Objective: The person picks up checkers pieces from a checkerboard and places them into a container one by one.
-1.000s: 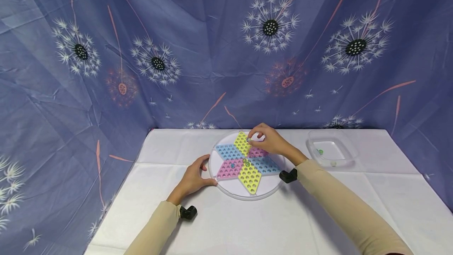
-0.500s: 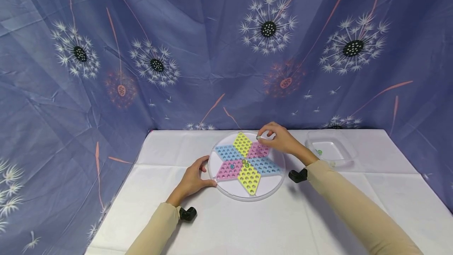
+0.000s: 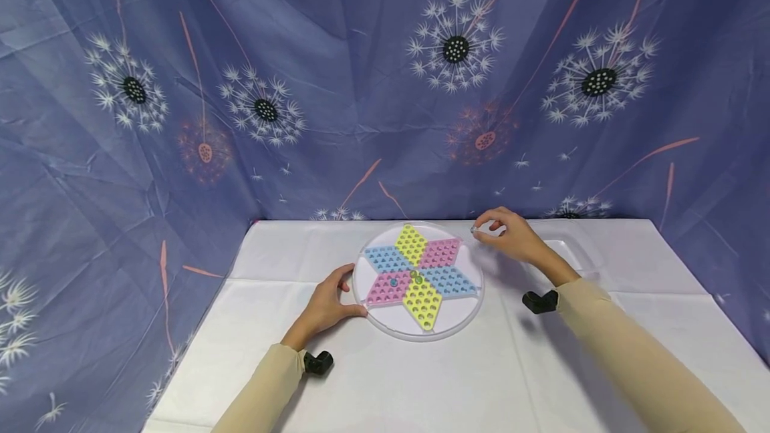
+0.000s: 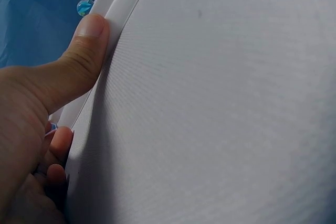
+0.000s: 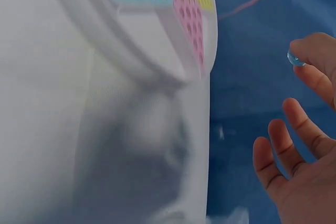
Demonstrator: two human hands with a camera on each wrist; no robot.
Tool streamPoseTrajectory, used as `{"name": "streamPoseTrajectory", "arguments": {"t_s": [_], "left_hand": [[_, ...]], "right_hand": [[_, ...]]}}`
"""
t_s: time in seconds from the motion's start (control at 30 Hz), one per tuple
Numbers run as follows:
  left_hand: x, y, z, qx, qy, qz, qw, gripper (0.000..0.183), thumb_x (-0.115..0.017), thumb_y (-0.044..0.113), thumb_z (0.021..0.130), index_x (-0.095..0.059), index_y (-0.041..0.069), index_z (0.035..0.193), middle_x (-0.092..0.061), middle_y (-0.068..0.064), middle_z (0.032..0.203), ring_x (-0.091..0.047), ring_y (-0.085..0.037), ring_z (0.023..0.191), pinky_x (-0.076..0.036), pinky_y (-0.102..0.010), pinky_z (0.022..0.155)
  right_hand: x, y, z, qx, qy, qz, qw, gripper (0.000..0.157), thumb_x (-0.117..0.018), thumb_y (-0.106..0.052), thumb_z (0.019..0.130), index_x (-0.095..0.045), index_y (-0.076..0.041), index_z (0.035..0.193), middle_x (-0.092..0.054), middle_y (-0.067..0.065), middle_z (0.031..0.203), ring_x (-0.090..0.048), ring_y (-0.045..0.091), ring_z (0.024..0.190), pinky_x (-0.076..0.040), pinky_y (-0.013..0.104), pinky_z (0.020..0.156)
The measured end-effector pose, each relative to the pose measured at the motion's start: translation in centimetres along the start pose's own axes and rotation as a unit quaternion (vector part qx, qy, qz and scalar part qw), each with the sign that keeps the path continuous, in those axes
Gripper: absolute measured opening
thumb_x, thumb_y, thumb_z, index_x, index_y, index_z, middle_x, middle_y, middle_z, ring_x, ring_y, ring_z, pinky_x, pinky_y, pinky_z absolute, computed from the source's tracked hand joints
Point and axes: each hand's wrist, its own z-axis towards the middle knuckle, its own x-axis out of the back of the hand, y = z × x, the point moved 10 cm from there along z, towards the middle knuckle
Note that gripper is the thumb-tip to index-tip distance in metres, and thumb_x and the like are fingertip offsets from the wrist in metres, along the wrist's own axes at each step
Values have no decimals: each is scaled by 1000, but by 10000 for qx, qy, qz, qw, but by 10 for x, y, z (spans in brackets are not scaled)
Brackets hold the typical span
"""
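A round white Chinese checkers board (image 3: 391, 321) with a yellow, pink and blue star lies flat on the table. My left hand (image 3: 327, 299) holds its left rim, the thumb on the edge and the other fingers curled beside it. My right hand (image 3: 511, 236) is in the air to the right of the board, pinching a light-blue glass marble (image 5: 295, 59) between thumb and index finger. Its other fingers are spread. A blue marble (image 3: 394, 282) sits in the near-left pink point. Close to the star's centre are a green marble (image 3: 418, 279) and a yellowish one (image 3: 414, 274).
A clear plastic box (image 3: 592, 254) stands at the back right, partly hidden behind the right hand and forearm. White cloth (image 3: 457, 379) covers the table. A blue dandelion-print curtain (image 3: 361, 85) hangs along the back and left.
My right hand has moved right, from over the far yellow point to beyond the board's right rim, still pinching the marble. My left hand has stayed at the rim.
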Motion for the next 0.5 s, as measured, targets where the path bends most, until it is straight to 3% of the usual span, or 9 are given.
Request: {"name": "streamPoseTrajectory", "arguments": {"t_s": [0.5], "left_hand": [[0, 1, 0, 20, -40, 28, 10000, 106, -98, 29, 68, -42, 8, 155, -55, -2, 99, -49, -19, 88, -39, -39, 88]], "right_hand": [[56, 47, -37, -534, 393, -90, 9978, 37, -67, -40, 100, -68, -11, 124, -55, 18, 136, -56, 39, 112, -51, 56, 85]]}}
